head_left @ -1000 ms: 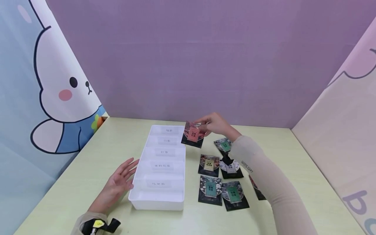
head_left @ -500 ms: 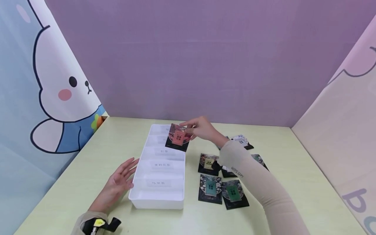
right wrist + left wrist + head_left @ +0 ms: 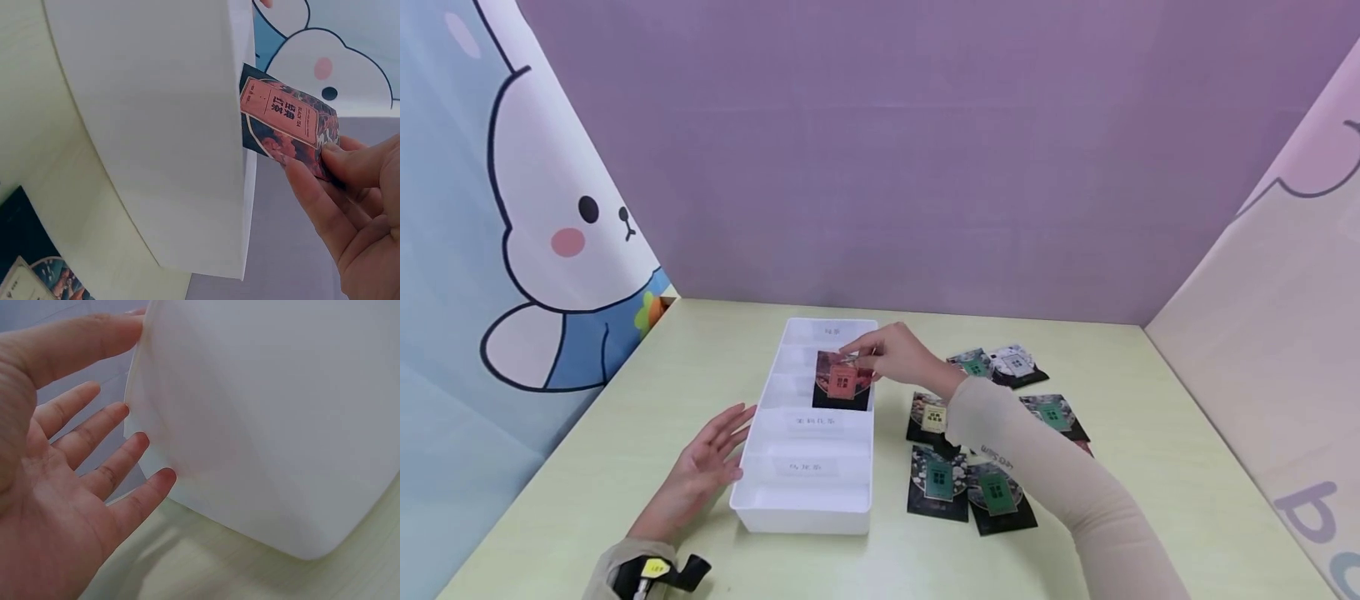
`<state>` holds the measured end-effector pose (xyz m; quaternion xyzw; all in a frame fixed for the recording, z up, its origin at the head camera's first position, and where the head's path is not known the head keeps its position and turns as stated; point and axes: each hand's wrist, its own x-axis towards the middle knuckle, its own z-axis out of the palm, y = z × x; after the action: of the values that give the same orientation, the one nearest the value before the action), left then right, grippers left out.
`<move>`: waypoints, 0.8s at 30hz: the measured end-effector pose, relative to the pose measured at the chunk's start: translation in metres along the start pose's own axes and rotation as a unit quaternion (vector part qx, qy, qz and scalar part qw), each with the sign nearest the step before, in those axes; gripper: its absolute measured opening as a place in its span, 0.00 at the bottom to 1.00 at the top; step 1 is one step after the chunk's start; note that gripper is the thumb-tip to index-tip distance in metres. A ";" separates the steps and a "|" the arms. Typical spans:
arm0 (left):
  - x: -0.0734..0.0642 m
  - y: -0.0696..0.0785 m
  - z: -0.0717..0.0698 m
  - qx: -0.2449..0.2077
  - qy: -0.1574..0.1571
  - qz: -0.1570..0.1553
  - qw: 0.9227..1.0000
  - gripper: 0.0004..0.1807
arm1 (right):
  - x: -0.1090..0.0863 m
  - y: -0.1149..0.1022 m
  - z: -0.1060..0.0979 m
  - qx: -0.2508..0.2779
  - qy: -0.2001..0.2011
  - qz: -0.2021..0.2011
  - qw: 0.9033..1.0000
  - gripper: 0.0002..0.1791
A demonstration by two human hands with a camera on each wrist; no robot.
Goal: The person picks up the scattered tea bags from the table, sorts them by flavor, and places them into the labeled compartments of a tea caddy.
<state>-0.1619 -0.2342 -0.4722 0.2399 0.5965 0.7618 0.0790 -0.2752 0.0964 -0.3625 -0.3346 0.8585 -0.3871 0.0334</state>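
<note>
My right hand (image 3: pixel 901 357) pinches the top edge of a black and red tea sachet (image 3: pixel 841 382) between thumb and fingers. In the head view the sachet hangs over the middle compartments of a white divided box (image 3: pixel 801 521). The right wrist view shows the "Black Tea" label on the sachet (image 3: pixel 281 115), its lower end past the box rim. My left hand (image 3: pixel 700 462) stays at the box's left side with fingers spread. In the left wrist view the thumb and fingertips of that hand (image 3: pixel 94 450) meet the box wall (image 3: pixel 269 425).
Several tea sachets lie right of the box, among them a yellow-labelled one (image 3: pixel 928 417), green-labelled ones such as this front sachet (image 3: pixel 1000 500), and a white one (image 3: pixel 1017 367). Paper labels (image 3: pixel 805 468) mark the compartments. A purple backdrop (image 3: pixel 910 167) rises behind the table (image 3: pixel 1180 467).
My right hand has carried the red sachet leftward from beside the box's right rim, then down over its middle compartments. The left hand has stayed in place.
</note>
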 end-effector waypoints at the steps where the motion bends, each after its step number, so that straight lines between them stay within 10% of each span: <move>1: 0.000 0.000 0.000 0.000 -0.001 0.001 1.000 0.42 | -0.002 0.000 0.001 -0.010 -0.002 -0.009 1.000 0.15; 18: 0.001 -0.002 -0.001 0.001 -0.004 -0.003 1.000 0.41 | -0.030 -0.006 0.017 -0.149 -0.012 -0.114 0.982 0.13; 24: 0.001 -0.001 0.001 -0.001 0.014 -0.023 1.000 0.42 | -0.037 0.000 0.028 -0.248 0.018 -0.216 0.944 0.10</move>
<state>-0.1620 -0.2327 -0.4725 0.2157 0.6024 0.7634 0.0886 -0.2376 0.1007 -0.3888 -0.5030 0.8347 -0.1659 -0.1508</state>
